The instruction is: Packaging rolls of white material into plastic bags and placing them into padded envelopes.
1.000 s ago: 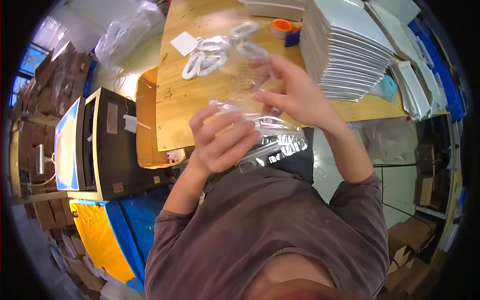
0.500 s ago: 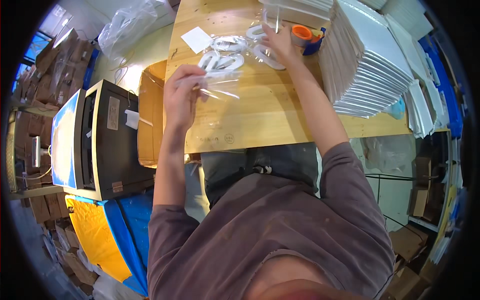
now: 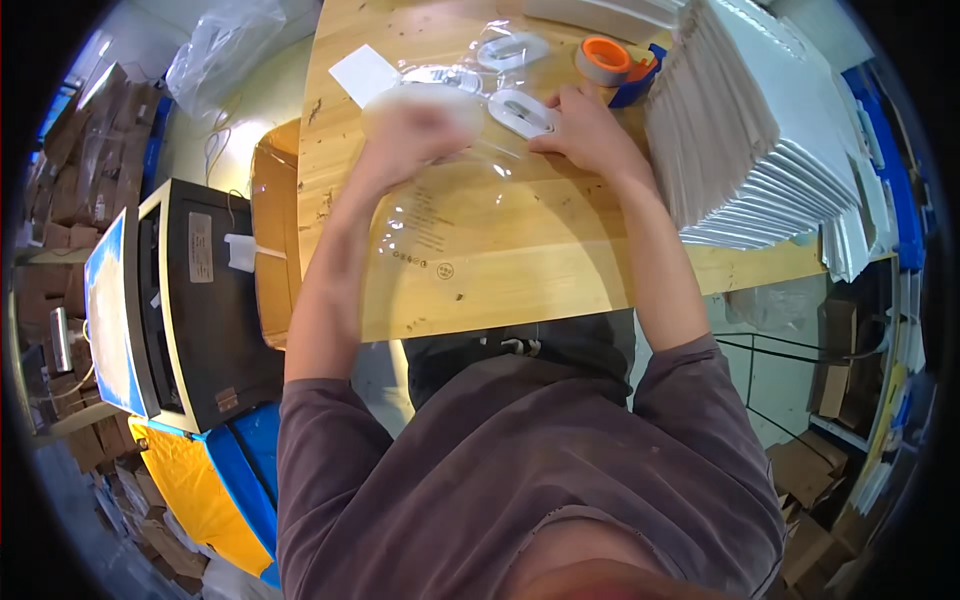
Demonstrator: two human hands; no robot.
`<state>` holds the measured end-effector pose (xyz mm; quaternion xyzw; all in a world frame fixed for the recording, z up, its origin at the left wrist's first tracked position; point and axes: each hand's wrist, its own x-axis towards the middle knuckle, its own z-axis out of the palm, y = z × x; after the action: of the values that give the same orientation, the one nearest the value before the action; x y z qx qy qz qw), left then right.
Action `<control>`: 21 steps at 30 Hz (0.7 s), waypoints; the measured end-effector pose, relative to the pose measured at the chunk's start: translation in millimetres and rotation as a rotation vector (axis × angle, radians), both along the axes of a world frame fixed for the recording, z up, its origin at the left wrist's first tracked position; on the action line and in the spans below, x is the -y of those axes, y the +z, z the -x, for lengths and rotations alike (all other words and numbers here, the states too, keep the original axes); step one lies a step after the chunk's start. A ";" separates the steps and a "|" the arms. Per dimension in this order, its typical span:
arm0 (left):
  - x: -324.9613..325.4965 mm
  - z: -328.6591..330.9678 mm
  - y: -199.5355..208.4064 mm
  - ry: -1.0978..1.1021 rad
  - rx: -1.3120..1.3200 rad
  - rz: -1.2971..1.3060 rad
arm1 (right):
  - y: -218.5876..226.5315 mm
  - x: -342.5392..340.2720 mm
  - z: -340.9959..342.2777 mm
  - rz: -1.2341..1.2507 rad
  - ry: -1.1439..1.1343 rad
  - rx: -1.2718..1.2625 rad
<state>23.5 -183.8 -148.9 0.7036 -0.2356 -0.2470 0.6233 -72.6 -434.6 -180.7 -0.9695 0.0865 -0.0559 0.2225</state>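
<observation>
My right hand (image 3: 592, 135) is closed on the right end of a white oval piece (image 3: 522, 114) with a slot in its middle, thumb on the near side and fingers on the far side. My left hand (image 3: 418, 142) is smeared by motion, so its fingers cannot be made out. It is over or beside more white pieces in clear film (image 3: 445, 78). Below it, a clear printed plastic bag (image 3: 425, 225) stretches over the wooden table; whether the left hand holds it is unclear. Another white oval piece (image 3: 512, 50) lies beyond, and a white square card (image 3: 364, 76) lies at the left.
An orange tape roll (image 3: 605, 60) sits in a blue dispenser (image 3: 638, 78) right of my right hand. A tall stack of white padded mailers (image 3: 740, 140) stands at the table's right. Left of the table are an open cardboard box (image 3: 275, 240) and a dark cabinet (image 3: 205, 300).
My right hand has come nearer from the far pieces and now grips a white oval piece. My left hand has moved right. The view has shifted slightly.
</observation>
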 end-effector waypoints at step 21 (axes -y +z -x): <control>-8.4 4.6 -3.0 0.057 0.049 -0.070 | 34.8 -37.5 -9.8 -1.432 -0.054 0.729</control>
<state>18.9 -175.4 -151.9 0.7373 -0.2217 -0.2202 0.5990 -62.8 -397.1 -145.9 -0.5098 0.0466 -0.3053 0.8030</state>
